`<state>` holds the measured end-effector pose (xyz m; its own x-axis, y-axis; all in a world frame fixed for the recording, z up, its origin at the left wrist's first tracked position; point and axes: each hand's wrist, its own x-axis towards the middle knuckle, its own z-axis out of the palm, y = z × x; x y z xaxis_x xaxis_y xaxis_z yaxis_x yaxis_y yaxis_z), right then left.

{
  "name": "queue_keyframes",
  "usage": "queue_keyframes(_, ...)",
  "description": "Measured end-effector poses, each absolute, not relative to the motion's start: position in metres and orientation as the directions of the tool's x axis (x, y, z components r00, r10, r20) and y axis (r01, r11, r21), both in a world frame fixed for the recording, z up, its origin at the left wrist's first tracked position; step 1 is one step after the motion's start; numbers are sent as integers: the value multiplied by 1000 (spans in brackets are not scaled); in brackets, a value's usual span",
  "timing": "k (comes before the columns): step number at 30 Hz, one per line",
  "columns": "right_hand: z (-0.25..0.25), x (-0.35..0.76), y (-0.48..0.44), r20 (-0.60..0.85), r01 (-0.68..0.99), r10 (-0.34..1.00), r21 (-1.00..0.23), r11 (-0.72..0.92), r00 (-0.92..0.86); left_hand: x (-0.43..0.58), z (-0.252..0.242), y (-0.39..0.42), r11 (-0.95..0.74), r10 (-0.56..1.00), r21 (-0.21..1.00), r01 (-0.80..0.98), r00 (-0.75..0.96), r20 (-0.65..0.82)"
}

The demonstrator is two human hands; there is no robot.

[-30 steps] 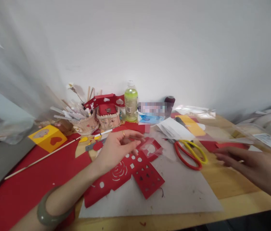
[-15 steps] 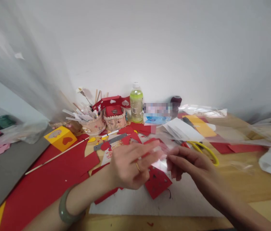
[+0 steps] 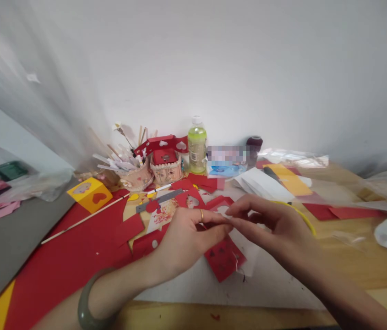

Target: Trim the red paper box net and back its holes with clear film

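My left hand (image 3: 188, 238) and my right hand (image 3: 275, 224) meet above the middle of the table, fingertips pinched together. Between them is a thin see-through sheet (image 3: 248, 252) that hangs pale under the fingers. My left hand wears a gold ring, and a green bangle (image 3: 85, 305) is on that wrist. Directly below lies a red paper cut-out (image 3: 226, 259) with small punched holes, on a white paper mat (image 3: 269, 284).
A large red sheet (image 3: 66, 266) and a long wooden stick (image 3: 83, 219) lie at the left, by a yellow box (image 3: 90, 195). At the back stand baskets of sticks (image 3: 166, 167), a green bottle (image 3: 197, 144) and a dark spool (image 3: 254, 145). Yellow-handled scissors (image 3: 305, 217) and clear bags (image 3: 351, 201) lie right.
My right hand came in from the right edge to meet my left hand. Both closed on the see-through sheet above the red cut-out. The view shifted slightly left.
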<state>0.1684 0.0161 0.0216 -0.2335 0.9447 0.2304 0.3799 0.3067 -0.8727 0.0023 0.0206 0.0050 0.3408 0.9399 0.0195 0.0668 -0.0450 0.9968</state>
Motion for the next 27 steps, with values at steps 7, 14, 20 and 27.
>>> queue_keyframes(7,20,158,20,113,221,959,-960,173,-261,3,0,21,-22,952,994,110,306,-13)
queue_keyframes(14,17,157,21,155,181,952,-962,206,-262,2,1,19,-35,952,996,87,306,7)
queue_keyframes(20,16,154,20,194,193,956,-952,237,-218,1,2,20,-3,954,997,83,298,-22)
queue_keyframes(27,10,151,20,218,138,957,-959,246,-192,2,4,20,-19,959,996,92,285,-8)
